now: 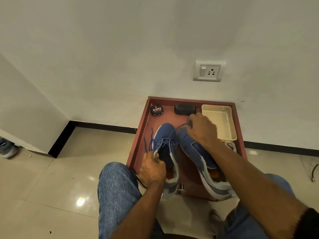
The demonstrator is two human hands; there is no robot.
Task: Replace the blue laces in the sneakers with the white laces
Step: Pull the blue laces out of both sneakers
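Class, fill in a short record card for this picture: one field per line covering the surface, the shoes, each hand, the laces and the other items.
surface: reddish-brown tray on a tiled floor by the wall
shoes: two blue sneakers, left sneaker, right sneaker
left hand: grips left sneaker's collar
right hand: pinches blue lace
white laces: beside cream container
other items: polish tin, black sponge

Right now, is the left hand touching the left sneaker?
Touching. The head view shows the left hand gripping the left sneaker at its collar edge, fingers curled over the white trim beside the loosened blue lace.
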